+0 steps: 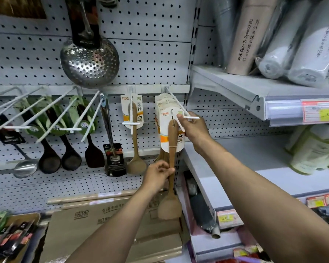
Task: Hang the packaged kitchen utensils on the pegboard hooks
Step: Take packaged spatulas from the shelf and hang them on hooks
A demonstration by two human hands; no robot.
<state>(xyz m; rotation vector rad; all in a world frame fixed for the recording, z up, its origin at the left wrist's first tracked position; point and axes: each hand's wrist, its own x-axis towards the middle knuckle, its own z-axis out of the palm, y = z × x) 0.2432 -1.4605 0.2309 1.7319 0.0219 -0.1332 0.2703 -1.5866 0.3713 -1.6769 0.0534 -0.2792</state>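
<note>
Wooden spatula [172, 149] gripped by left hand [157, 176] — right hand [195, 128] at hook [179, 109].

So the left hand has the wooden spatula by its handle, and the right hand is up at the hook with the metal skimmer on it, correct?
Not quite. In the head view the right hand is at the hook that carries carded wooden spatulas, not the skimmer, which hangs higher and further left. The left hand does hold the wooden spatula by its handle.

The wooden spatula [171, 168] in my fingers is light brown, its card [164, 133] white with an orange band. The pegboard [150, 59] is pale grey, dotted with dark holes; the skimmer [89, 61] is silver.
</note>
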